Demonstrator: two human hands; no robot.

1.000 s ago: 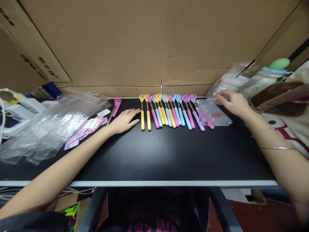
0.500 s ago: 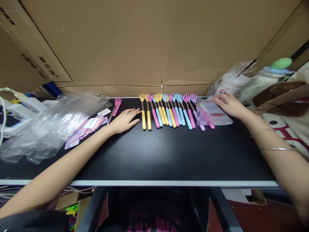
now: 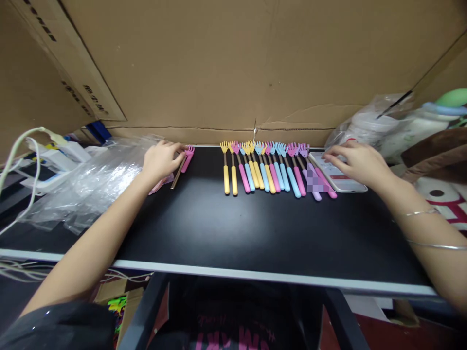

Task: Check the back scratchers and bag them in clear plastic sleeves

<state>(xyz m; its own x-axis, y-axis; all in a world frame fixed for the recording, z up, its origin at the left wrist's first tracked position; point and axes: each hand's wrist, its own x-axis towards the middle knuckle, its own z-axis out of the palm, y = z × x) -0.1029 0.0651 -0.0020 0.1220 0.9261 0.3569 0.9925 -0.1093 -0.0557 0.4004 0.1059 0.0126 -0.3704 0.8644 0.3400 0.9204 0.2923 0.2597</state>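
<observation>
My left hand [image 3: 164, 159] is at the left of the black table, over the printed cards and beside a pink back scratcher [image 3: 188, 158] that lies apart from the others. Its fingers reach forward and look apart; nothing shows in them. My right hand [image 3: 355, 161] hovers over or touches a smartphone [image 3: 341, 180] with a lit screen, fingers loosely spread. Between the hands lies a row of several back scratchers [image 3: 270, 170] with yellow, pink, blue and purple handles, claw ends pointing away from me. The printed cards [image 3: 162, 183] are mostly hidden under my left hand and wrist.
Clear plastic sleeves [image 3: 98, 180] cover the table's left part, beside white plugs and cables [image 3: 62, 155]. A cardboard wall [image 3: 233, 73] stands behind. At the right are a bagged cup [image 3: 368, 126], a bottle [image 3: 426, 126] and a plush-looking item [image 3: 434, 155].
My left hand has moved left and away from me, from beside the row to the cards. My right hand stays by the phone, whose screen is now lit. The view has shifted slightly.
</observation>
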